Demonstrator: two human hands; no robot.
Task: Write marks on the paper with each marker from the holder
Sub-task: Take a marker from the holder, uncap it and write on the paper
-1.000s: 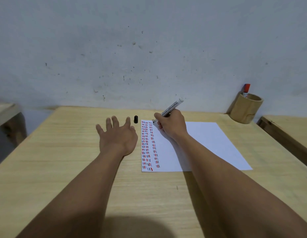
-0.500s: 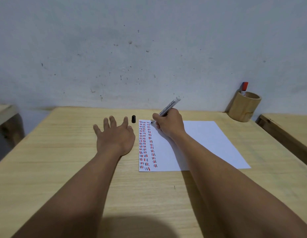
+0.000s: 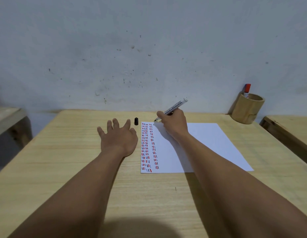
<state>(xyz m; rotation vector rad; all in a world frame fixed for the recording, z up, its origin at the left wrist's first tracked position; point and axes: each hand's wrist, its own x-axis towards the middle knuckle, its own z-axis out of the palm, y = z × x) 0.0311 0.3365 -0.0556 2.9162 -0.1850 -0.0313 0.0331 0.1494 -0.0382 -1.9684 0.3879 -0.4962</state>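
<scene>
Gripping a light, rigid black marker [image 3: 173, 108] low on its barrel, the right hand [image 3: 173, 125] touches its tip to the paper's [image 3: 201, 143] eleven-o'clock corner; left hand [image 3: 118, 136] rests, fingers spread, on the tabletop [image 3: 63, 160] at nine o'clock.

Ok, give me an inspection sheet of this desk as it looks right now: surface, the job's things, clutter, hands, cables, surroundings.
Surface: light wooden table, bare apart from the job's things.
Job's things: white paper lies flat, with columns of red and dark marks along its left edge; black marker uncapped, its tip at the paper's top edge; black cap stands on the table left of the paper; wooden holder at the far right holds a red-capped marker.
Clutter: nothing seen.
Hands: right hand grips the black marker; left hand rests flat on the table, fingers spread, empty.
Cables: nothing seen.
Surroundings: scuffed pale wall behind; other wooden furniture at both sides.
</scene>
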